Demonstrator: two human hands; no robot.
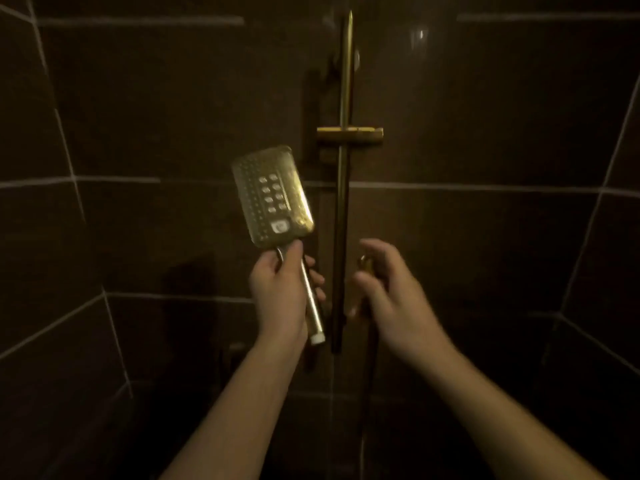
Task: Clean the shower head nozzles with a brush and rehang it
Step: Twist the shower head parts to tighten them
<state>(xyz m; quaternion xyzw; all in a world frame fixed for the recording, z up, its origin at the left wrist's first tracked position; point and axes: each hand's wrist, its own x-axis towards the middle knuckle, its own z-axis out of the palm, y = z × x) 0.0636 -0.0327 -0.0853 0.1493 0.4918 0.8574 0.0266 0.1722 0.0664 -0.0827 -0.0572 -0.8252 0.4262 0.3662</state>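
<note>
1. The left hand (282, 289) grips the shower head (273, 195) by its handle, nozzle face toward the camera
2. The right hand (391, 289) curls around the gold hose end (365, 265); the grip is blurred
3. The shower head is left of the rail (344, 209), below the bracket (349, 135)

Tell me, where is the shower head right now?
In the head view, the shower head is left of centre, held up by its handle in the left hand, just left of the vertical rail.
</note>
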